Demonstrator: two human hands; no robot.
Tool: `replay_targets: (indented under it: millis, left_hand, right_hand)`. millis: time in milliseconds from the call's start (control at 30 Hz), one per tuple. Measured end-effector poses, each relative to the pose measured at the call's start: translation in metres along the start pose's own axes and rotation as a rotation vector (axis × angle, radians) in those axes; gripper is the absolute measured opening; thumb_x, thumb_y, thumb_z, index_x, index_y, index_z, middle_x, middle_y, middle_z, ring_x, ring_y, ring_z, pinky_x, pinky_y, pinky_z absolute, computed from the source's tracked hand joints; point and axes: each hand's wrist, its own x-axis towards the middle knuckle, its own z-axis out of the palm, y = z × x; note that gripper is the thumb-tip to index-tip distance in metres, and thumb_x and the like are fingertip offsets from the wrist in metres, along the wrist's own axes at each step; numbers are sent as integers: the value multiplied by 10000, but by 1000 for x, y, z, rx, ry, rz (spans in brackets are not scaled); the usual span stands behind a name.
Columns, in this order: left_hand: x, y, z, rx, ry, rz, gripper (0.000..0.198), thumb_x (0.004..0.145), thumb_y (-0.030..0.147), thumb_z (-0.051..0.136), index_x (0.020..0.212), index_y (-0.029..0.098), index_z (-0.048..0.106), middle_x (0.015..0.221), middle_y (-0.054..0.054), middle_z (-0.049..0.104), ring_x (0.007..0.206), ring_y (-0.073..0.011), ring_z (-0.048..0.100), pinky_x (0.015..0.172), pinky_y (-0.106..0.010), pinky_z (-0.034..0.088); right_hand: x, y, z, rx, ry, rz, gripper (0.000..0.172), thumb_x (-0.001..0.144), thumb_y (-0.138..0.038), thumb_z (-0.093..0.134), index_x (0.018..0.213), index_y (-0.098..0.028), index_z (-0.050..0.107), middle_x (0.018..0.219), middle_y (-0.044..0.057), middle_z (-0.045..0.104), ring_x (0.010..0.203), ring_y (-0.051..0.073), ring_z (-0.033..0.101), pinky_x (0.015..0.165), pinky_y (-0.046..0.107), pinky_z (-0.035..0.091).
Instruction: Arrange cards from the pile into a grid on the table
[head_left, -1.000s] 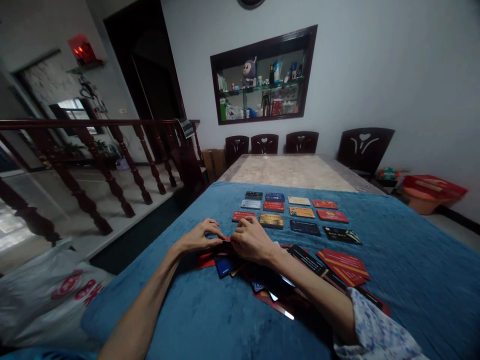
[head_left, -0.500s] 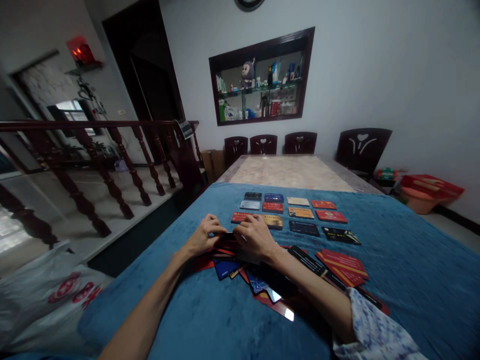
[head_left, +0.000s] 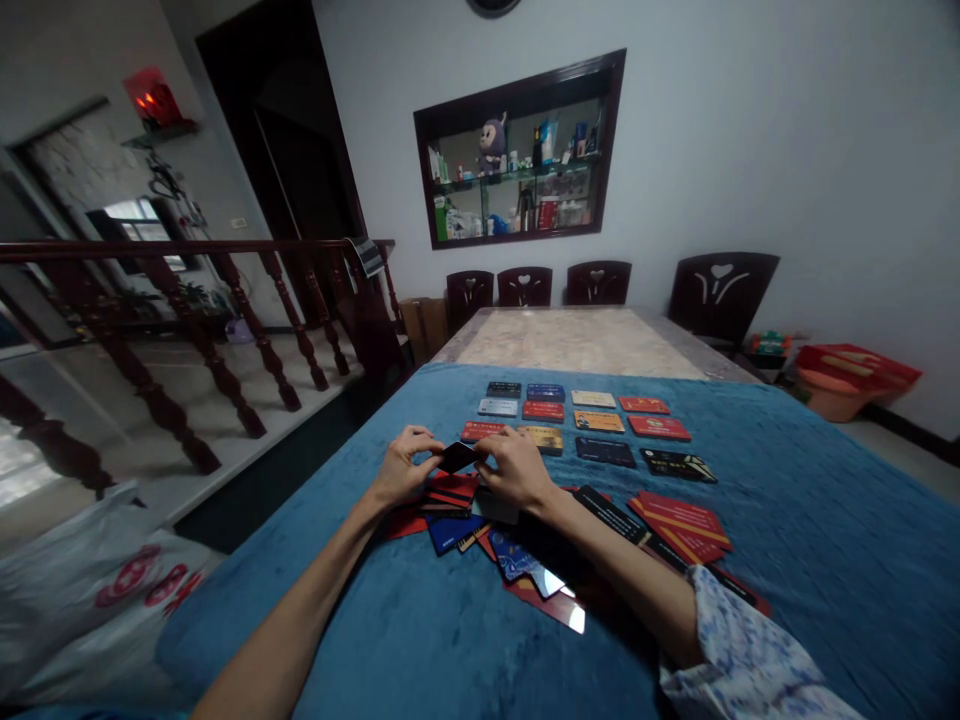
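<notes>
Black card (head_left: 458,457) at mid-frame sits pinched by its ends, fingertips of left hand (head_left: 407,466) and right hand (head_left: 517,468) nearly closed; a light grip, clear of the loose cards (head_left: 513,556) below, should serve best.

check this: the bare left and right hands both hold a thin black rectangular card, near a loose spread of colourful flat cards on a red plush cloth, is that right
One thing is off: the plush cloth is blue, not red, as the head view shows. The left hand and right hand do both hold the thin black card, near the loose spread of cards.
</notes>
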Motion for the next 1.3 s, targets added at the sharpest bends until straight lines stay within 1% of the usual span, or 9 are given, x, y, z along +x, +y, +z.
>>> replay_targets:
  millis: [100, 200, 333, 500, 633, 867, 1033, 1167, 1300]
  left_hand:
    - [0, -3, 4, -30, 50, -41, 119, 754, 231, 656, 818, 186, 746, 899, -58, 689, 972, -209, 623, 910, -357, 506]
    - [-2, -2, 9, -53, 57, -53, 118, 756, 240, 636, 810, 180, 721, 919, -49, 696, 918, -194, 647, 900, -350, 512]
    - [-5, 5, 13, -101, 21, -81, 131, 768, 224, 615, 842, 163, 704, 864, -41, 711, 823, -182, 657, 832, -331, 528]
    - [-4, 12, 17, -158, -6, -123, 133, 760, 215, 624, 848, 148, 698, 848, -40, 718, 826, -189, 658, 834, -327, 525]
    - [-3, 9, 20, -171, 2, -137, 134, 736, 206, 632, 836, 147, 699, 854, -40, 712, 835, -193, 658, 834, -326, 520]
    - [-2, 9, 12, -130, 97, -122, 161, 745, 276, 673, 863, 169, 697, 882, -37, 720, 849, -188, 642, 837, -317, 506]
    - [0, 10, 12, -120, 150, -100, 142, 782, 295, 635, 833, 174, 688, 869, -35, 709, 830, -172, 633, 840, -314, 503]
    - [0, 8, 14, -96, 149, -64, 116, 779, 269, 615, 815, 182, 682, 856, -30, 704, 816, -167, 628, 833, -314, 509]
    - [-1, 4, 15, -61, 120, -46, 120, 771, 236, 605, 852, 190, 682, 886, -26, 702, 858, -173, 633, 861, -327, 514]
  right_hand:
    - [1, 1, 0, 40, 1, 44, 144, 849, -206, 603, 941, -221, 712, 985, 29, 748, 994, 219, 576, 842, 341, 353]
    - [1, 1, 1, 71, 22, 56, 98, 847, -224, 621, 880, -203, 711, 971, 40, 744, 966, 215, 583, 827, 320, 372]
    - [1, 1, 4, 127, 59, 44, 114, 857, -205, 617, 916, -201, 715, 983, 48, 743, 969, 207, 583, 828, 305, 392]
    - [1, -1, 8, 169, 43, 53, 161, 887, -196, 580, 981, -201, 710, 955, 47, 739, 950, 196, 594, 804, 289, 401]
    - [1, 0, 10, 80, 27, 50, 176, 907, -201, 562, 1021, -205, 696, 967, 55, 732, 947, 196, 595, 811, 304, 379]
    - [1, 2, 3, -111, 122, -15, 243, 987, -258, 464, 1109, -246, 673, 1037, 84, 714, 1002, 238, 504, 847, 371, 313]
    - [0, 5, 2, -218, 113, -94, 258, 958, -217, 498, 1144, -243, 674, 1074, 94, 689, 1048, 259, 466, 889, 418, 283]
    - [1, 7, 4, -252, 106, -112, 261, 960, -224, 478, 1122, -229, 683, 1052, 102, 688, 1042, 263, 460, 890, 432, 278]
    - [8, 6, 6, -286, 77, -131, 256, 943, -211, 487, 1106, -235, 682, 1061, 99, 688, 1056, 268, 461, 908, 443, 273]
